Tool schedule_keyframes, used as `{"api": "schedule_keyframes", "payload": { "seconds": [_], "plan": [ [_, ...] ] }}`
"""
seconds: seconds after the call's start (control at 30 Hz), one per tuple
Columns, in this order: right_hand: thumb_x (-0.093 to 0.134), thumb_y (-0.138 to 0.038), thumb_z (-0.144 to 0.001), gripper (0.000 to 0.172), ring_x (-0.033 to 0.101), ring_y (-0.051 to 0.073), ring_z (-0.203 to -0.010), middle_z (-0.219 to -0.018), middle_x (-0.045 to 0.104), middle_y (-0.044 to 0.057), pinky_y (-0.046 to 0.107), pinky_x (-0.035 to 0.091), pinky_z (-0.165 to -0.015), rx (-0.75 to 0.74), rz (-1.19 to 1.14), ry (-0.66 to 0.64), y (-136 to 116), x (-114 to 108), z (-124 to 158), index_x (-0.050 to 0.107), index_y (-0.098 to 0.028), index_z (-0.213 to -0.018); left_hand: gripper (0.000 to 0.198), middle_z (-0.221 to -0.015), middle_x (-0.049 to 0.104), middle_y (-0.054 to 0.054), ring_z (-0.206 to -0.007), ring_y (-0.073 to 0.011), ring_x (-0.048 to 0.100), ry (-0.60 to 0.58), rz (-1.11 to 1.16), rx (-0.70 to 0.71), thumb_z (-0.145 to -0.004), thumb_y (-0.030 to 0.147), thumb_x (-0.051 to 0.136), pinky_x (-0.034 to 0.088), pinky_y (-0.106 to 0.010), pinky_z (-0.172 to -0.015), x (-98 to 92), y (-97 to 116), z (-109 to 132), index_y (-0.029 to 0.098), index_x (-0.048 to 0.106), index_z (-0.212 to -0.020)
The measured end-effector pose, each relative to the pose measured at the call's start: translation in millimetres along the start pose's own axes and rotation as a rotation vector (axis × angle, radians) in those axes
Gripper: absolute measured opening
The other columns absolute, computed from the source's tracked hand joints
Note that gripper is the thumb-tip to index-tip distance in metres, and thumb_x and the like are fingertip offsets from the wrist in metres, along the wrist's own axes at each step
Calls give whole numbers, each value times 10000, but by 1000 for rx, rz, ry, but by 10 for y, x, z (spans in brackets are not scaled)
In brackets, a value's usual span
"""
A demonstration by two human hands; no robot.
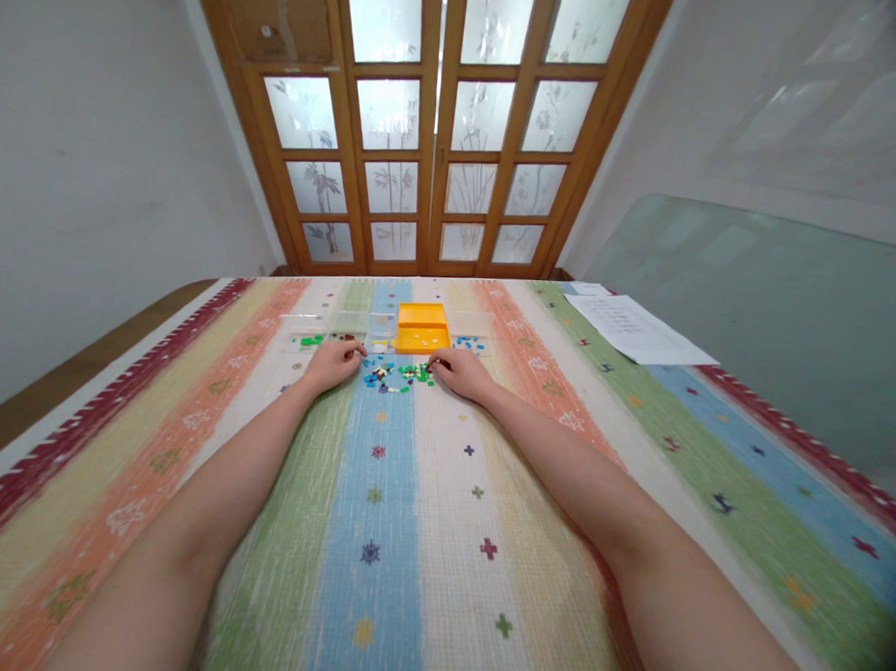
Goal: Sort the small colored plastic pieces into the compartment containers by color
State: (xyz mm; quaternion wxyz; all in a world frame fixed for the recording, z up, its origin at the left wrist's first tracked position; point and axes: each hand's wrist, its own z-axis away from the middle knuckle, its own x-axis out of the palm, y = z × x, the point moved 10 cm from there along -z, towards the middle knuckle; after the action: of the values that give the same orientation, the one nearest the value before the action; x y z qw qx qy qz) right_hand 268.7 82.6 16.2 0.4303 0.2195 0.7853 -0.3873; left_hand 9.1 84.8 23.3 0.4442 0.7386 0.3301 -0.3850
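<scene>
Small building bricks (416,373) in green, blue, white and dark colours lie in a loose pile between my two hands. My left hand (332,364) rests at the pile's left edge with its fingers curled together; anything between the fingertips is too small to make out. On the other side, my right hand (461,371) has thumb and fingers pinched at the edge of the green bricks. A dark speck shows by its fingertips, but I cannot tell whether it is held. Just behind the pile stands an open orange-yellow box (423,316) with a few small pale pieces in it.
Clear plastic trays stand either side of the box, with green pieces (312,340) on the left and blue pieces (469,344) on the right. Printed sheets (636,328) lie at the back right. A striped cloth (381,472) covers the table; wooden glazed doors (434,155) stand beyond.
</scene>
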Motion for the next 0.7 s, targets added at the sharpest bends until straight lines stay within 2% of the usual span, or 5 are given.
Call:
{"api": "schedule_keyframes", "payload": {
  "seconds": [0.13, 0.33, 0.7],
  "plan": [
    [580, -197, -970, 218, 704, 191, -945, -1027, 793, 34, 266, 473, -840, 5, 0, -7, 2, 2, 2, 788, -233, -1025, 285, -656, 603, -12, -656, -194, 542, -81, -17, 30, -834, 276, 543, 369, -292, -647, 58, 63, 16, 214, 779, -981],
    [571, -204, -976, 221, 703, 189, -940, -1031, 792, 33, 264, 467, -830, -8, 2, 3, -3, 2, 3, 784, -233, -1025, 249, -660, 593, 2, -653, -187, 539, -122, -4, 34, -824, 280, 549, 370, -288, -655, 86, 96, 25, 226, 740, -975],
    [580, -210, -970, 214, 704, 195, -944, -1023, 793, 32, 268, 470, -833, 5, 13, -1, 10, 0, -1, 785, -237, -1025, 205, -698, 629, -11, -665, -192, 558, -88, -43, 14, -863, 332, 576, 342, -289, -637, 104, 15, -10, 227, 738, -930]
  ]
}}
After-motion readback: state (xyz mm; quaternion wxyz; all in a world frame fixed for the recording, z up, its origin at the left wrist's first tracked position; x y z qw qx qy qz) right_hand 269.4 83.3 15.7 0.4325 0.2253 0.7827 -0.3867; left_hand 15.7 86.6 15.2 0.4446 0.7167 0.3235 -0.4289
